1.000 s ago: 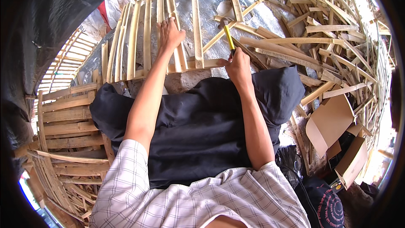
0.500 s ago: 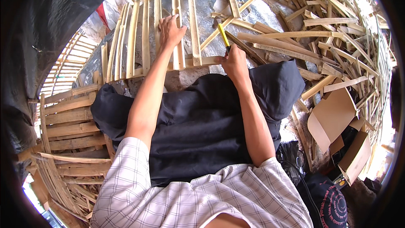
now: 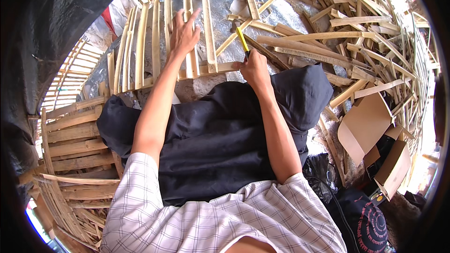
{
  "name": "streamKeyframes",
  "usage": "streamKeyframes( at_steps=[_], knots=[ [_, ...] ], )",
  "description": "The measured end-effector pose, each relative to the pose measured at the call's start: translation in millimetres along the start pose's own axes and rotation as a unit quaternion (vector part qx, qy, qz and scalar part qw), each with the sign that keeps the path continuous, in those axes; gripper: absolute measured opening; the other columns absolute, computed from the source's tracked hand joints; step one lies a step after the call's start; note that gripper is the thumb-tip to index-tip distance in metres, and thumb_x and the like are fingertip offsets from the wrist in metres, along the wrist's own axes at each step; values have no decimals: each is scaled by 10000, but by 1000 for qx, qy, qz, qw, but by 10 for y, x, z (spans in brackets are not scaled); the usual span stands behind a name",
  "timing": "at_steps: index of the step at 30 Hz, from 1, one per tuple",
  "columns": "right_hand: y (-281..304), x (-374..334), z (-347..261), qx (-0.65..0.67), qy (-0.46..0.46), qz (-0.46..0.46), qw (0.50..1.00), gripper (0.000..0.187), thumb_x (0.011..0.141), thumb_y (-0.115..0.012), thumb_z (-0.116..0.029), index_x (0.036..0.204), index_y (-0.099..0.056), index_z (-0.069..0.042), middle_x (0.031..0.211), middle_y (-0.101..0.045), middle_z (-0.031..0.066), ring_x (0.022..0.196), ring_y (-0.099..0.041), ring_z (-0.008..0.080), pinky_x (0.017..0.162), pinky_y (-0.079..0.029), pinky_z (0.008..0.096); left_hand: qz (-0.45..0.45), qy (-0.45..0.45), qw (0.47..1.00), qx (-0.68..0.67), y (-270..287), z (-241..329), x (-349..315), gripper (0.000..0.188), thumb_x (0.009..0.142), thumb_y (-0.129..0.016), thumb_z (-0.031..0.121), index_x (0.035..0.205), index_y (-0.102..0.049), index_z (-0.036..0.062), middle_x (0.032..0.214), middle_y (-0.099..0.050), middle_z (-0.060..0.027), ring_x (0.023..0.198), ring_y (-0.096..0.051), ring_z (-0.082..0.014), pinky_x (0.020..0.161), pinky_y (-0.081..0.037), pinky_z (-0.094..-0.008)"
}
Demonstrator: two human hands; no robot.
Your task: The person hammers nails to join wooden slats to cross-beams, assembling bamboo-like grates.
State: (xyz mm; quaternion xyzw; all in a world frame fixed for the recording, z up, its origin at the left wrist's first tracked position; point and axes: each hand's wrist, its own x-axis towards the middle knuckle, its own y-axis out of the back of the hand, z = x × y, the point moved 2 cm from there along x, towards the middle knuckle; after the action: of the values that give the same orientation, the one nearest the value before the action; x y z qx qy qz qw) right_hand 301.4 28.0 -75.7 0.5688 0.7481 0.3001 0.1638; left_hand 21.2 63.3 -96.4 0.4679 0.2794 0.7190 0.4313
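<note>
Several split bamboo slats (image 3: 209,28) stand in a row, pointing away from me, with their near ends on a bamboo crosspiece (image 3: 226,67). My left hand (image 3: 184,37) rests over one slat (image 3: 188,2) near the right end of the row. Its fingers are apart, the index finger reaching toward the outermost slat, and it grips nothing visible. Closed round the black grip of a hammer (image 3: 242,39) is my right hand (image 3: 254,69), just past the crosspiece's right end. The hammer's yellow shaft points up and left; its dark head is small in view.
Loose bamboo pieces (image 3: 361,21) are heaped at the right, some crossing near the hammer. An open cardboard box (image 3: 363,124) and a black printed cap (image 3: 363,222) lie at the lower right. Dark cloth (image 3: 215,136) covers my lap. A slatted bamboo panel (image 3: 77,147) is at my left.
The whole view has shifted slightly. My left hand's fingers have spread, with the index finger lifted out toward the right. My right hand still holds the hammer in much the same place.
</note>
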Motion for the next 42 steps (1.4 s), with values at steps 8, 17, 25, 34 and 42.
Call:
streamKeyframes(
  at_steps=[8, 17, 25, 34, 42],
  knots=[
    [38, -21, -74, 10, -6, -12, 1000, 397, 737, -842, -137, 840, -503, 42, 817, -574, 254, 833, -547, 471, 730, -452, 526, -228, -110, 965, 75, 25, 103, -20, 532, 960, -447, 614, 1438, -492, 385, 1636, -252, -17, 1493, -264, -296, 1211, -78, -640],
    [471, -88, -581, 3, 59, 10, 998, 244, 934, -660, -133, 853, -541, 64, 785, -604, 294, 813, -566, 512, 679, -438, 521, -195, -118, 972, 46, -12, 97, -63, 589, 923, -489, 642, 1391, -552, 290, 1597, -319, -48, 1461, -328, -303, 1203, -117, -656],
    [932, -578, -906, -8, 32, -101, 994, 247, 935, -662, -131, 849, -544, 69, 719, -579, 284, 721, -517, 504, 594, -424, 462, -218, -88, 972, 24, -102, 56, -60, 639, 906, -472, 690, 1435, -512, 333, 1616, -289, -54, 1456, -340, -305, 1214, -83, -640],
    [938, -1007, -875, 26, -43, -115, 992, 238, 962, -642, -152, 869, -569, 54, 681, -621, 211, 604, -596, 376, 574, -437, 404, -236, -91, 967, 16, -169, 5, -21, 678, 892, -485, 698, 1493, -406, 394, 1650, -203, -23, 1497, -249, -302, 1213, -12, -639],
    [953, -1020, -975, -165, 95, -72, 979, 226, 971, -632, -181, 885, -562, 16, 735, -602, 199, 662, -553, 406, 640, -425, 450, -238, -99, 965, 46, -178, 2, -36, 673, 916, -431, 704, 1514, -357, 403, 1657, -174, -26, 1496, -244, -319, 1206, -15, -652]
  ],
)
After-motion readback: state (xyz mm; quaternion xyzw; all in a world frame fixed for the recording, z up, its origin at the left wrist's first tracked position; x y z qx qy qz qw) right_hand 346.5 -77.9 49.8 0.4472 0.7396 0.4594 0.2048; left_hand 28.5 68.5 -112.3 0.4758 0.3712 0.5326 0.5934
